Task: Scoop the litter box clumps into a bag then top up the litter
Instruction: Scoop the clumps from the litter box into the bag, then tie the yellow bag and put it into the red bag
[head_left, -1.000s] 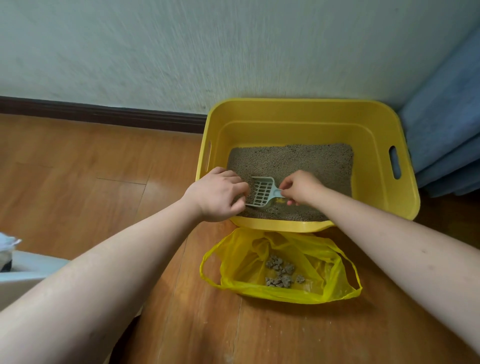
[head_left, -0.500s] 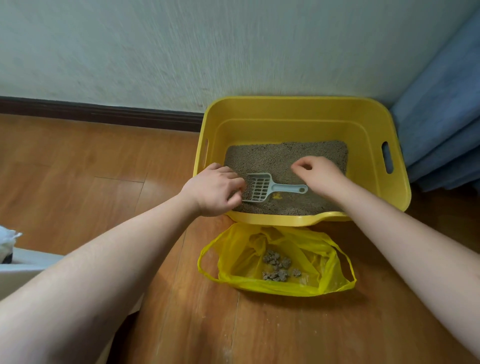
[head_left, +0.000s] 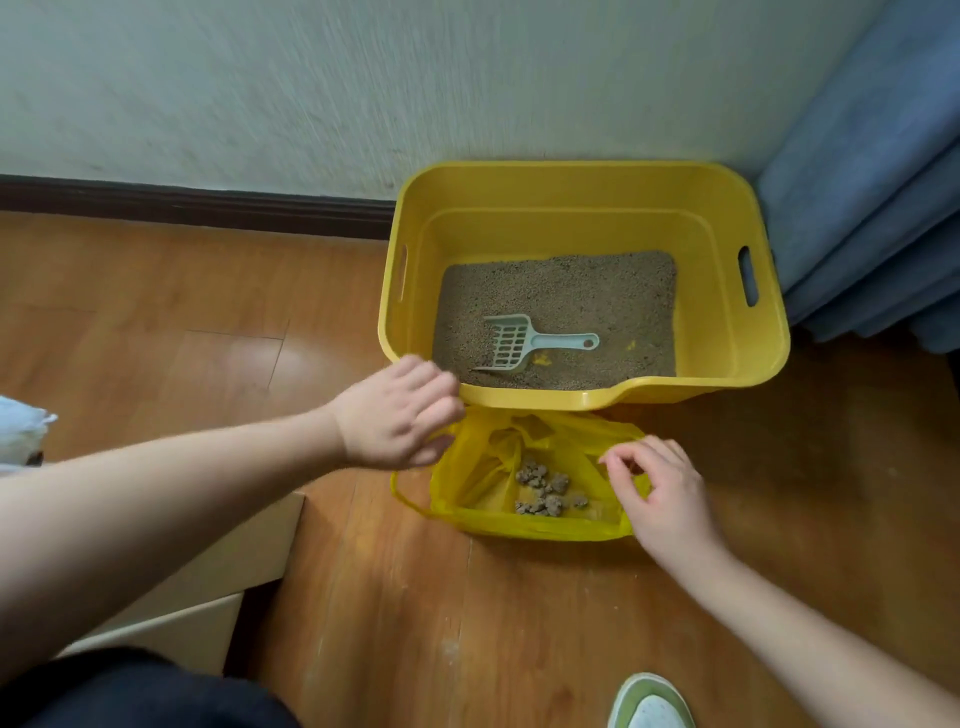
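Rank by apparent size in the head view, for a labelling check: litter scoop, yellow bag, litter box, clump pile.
1. litter box
2. yellow bag
3. litter scoop
4. clump pile
The last two look close.

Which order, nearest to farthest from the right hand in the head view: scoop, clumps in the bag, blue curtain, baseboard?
From the right hand:
1. Clumps, just to its left inside the yellow bag.
2. Scoop, beyond it, lying on the litter in the yellow box.
3. Blue curtain, far right by the wall.
4. Baseboard, far left along the wall.
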